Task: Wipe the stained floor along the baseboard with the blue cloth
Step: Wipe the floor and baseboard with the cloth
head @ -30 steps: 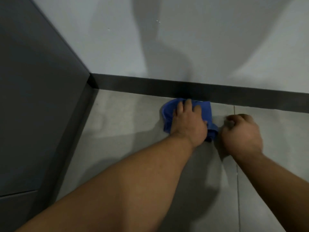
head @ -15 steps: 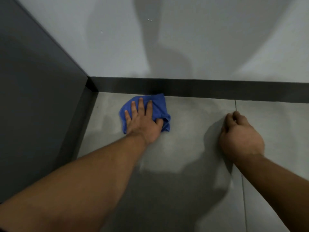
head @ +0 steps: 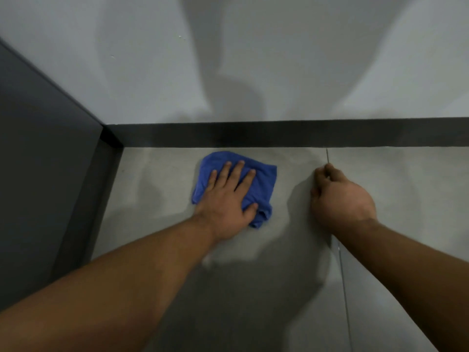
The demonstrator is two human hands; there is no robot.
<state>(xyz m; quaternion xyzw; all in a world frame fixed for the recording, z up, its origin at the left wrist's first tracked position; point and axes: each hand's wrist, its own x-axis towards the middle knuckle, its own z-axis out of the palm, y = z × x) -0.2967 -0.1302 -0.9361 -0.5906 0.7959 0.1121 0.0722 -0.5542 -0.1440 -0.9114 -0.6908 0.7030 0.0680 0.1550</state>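
A person's left hand (head: 228,196) is pressing flat, fingers spread apart, on a crumpled blue cloth (head: 264,184) that is lying on the grey tiled floor (head: 162,189), near the dark baseboard (head: 279,134) but not touching it. The right hand (head: 340,199) is resting beside it as a loose fist, fingers curled together and knuckles on the floor over a grout line (head: 342,270), holding nothing. Both bare forearms are reaching forward toward the pale wall (head: 253,59), with a dark panel (head: 43,153) at left.
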